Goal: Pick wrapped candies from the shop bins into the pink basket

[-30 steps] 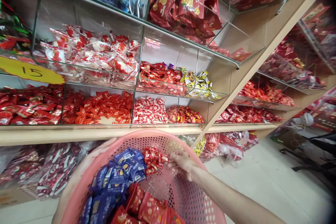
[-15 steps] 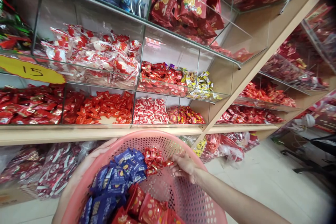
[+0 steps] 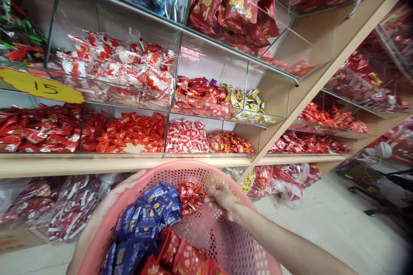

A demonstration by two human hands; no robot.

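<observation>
A pink perforated basket (image 3: 226,232) is tilted below the shelf, with my left hand (image 3: 124,187) wrapped round its left rim. Inside lie blue packets (image 3: 155,210) on the left, small red candies (image 3: 190,195) at the upper middle and larger red packets (image 3: 187,258) at the bottom. My right hand (image 3: 221,197) is inside the basket, its curled fingers touching the right edge of the small red candies. Whether a candy is between those fingers is too small to tell.
Clear-fronted shelf bins (image 3: 132,135) of wrapped candies stand beyond the basket, with a yellow price tag (image 3: 41,86) marked 15. Bagged candies (image 3: 277,180) lie under the wooden ledge (image 3: 129,163). At the right are a tiled floor (image 3: 316,223) and dark legs of some stand.
My right hand has moved slightly left and up, and its fingers have curled in closer to the small red candies. The view has shifted a little.
</observation>
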